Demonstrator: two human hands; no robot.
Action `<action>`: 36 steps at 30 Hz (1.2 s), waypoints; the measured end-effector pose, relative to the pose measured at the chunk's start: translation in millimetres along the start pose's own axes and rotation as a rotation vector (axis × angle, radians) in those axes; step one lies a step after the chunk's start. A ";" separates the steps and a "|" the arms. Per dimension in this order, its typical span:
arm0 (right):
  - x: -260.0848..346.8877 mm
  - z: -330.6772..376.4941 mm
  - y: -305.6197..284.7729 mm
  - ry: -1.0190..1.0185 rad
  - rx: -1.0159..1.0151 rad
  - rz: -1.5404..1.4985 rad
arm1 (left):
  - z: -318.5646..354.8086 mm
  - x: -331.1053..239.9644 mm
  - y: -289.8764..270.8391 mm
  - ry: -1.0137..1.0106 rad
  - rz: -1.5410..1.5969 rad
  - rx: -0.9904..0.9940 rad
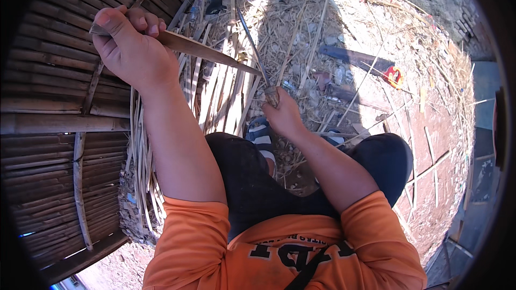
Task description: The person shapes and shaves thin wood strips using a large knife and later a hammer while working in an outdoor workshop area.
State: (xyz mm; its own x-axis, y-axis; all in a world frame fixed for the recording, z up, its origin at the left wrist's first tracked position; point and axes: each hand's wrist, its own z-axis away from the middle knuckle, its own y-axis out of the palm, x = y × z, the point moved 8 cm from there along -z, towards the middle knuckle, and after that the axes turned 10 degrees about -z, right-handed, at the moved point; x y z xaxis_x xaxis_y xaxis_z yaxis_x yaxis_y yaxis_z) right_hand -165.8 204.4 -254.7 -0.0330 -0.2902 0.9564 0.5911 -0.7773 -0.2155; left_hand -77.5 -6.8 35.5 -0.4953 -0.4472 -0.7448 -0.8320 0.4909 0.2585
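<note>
My left hand is raised at the upper left, its fingers closed around one end of a flat brown bamboo strip. The strip slants down to the right, and its far end meets the blade of a knife near the handle. Whether the edge has cut into the strip, I cannot make out. Low in front of my knees, my right hand is wrapped round the knife's handle, with the long, narrow blade pointing away from me.
A slatted bamboo wall stands close on my left. Beside it lie several split bamboo strips. A hand saw with an orange handle rests on the ground to the right, among shavings and litter. My sandalled feet are below the knife.
</note>
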 end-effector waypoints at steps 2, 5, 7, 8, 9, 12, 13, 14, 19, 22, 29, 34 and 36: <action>25.3 6.7 9.8 -0.103 0.084 -0.040 | -2.4 0.3 -6.5 -0.006 0.001 -0.007; 0.3 17.3 25.4 -0.029 0.160 -0.034 | 0.6 -2.7 -7.6 -0.037 0.018 -0.044; -41.9 16.1 27.4 0.090 0.128 0.064 | -3.8 2.4 -18.0 -0.094 0.083 -0.072; -62.2 11.6 17.9 0.149 0.071 0.148 | -6.9 7.3 -23.0 -0.115 0.121 -0.085; -79.5 10.4 10.3 0.218 0.063 0.125 | -9.7 8.0 -25.5 -0.090 0.131 -0.033; -63.5 5.3 -2.3 0.249 0.022 -0.025 | -12.0 7.0 -20.6 -0.044 0.087 0.061; -50.2 3.3 -9.7 0.236 0.001 -0.083 | -7.9 7.2 -14.1 -0.054 0.027 0.047; -33.2 -2.3 -16.4 0.145 -0.016 -0.081 | -3.9 4.6 -6.4 -0.065 -0.034 0.036; 80.3 6.2 -47.6 -0.018 -0.017 -0.240 | 13.5 -9.1 26.4 -0.051 0.030 0.134; 126.5 12.9 -75.5 -0.109 -0.041 -0.251 | 23.1 -17.2 46.5 0.033 -0.005 0.203; 171.7 23.7 -135.5 -0.327 -0.037 -0.043 | 29.5 -19.9 51.8 0.106 -0.103 0.076; 160.4 36.8 -152.3 -0.216 -0.060 -0.114 | 17.1 -13.3 51.5 0.043 0.006 0.203; 171.8 43.1 -152.0 -0.195 -0.047 -0.167 | 21.8 -26.6 63.0 0.013 0.172 0.269</action>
State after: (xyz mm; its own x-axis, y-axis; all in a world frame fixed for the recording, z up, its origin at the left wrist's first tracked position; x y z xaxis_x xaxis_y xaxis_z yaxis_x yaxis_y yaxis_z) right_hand -226.6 296.7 -49.1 0.0319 -0.0462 0.9984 0.5522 -0.8318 -0.0562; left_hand -111.3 52.3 58.2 -0.6273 -0.3492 -0.6961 -0.6410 0.7392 0.2068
